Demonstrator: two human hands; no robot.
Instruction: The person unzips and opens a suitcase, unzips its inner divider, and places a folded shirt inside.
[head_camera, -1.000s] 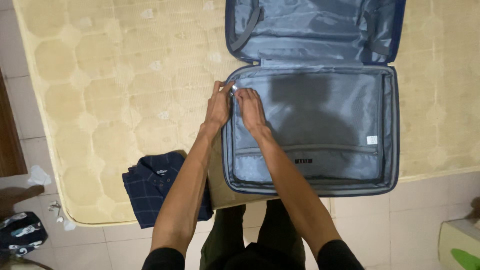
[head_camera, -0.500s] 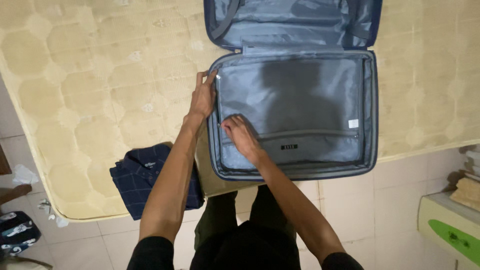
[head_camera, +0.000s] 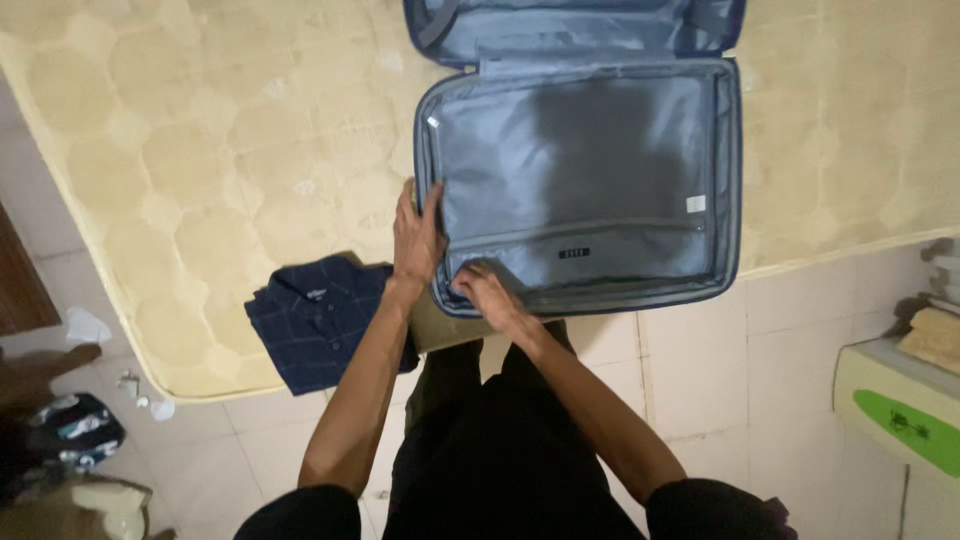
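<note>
Suitcase: an open dark blue fabric suitcase (head_camera: 728, 170) with grey lining lies flat on a pale yellow quilted mattress (head_camera: 220, 150); its lid part goes out of the picture at the top.
Divider panel: a grey zipped lining panel (head_camera: 580, 170) covers the near half of the suitcase, and a second zip line runs across its lower part.
Near edge: the front rim of the suitcase lies just at the front edge of the mattress, perhaps a little over it.
Left hand: the left hand (head_camera: 416, 236) lies flat on the left rim of the suitcase, fingers stretched and pointing away from the person; it presses but holds nothing.
Right hand: the right hand (head_camera: 487, 292) is at the near left corner of the panel, on the zip line, with fingers bent; whether it pinches a zip puller cannot be told.
Shirt: a folded dark blue checked shirt (head_camera: 318, 320) lies on the mattress near its front edge, just left of the left forearm and apart from the suitcase.
Open room: the mattress is bare left of the suitcase and above the shirt, and also right of the suitcase.
Floor: light tiles (head_camera: 760, 370) are below the mattress edge; a white and green object (head_camera: 895, 410) stands at the right, and a dark patterned bag (head_camera: 75, 432) lies at the left.
</note>
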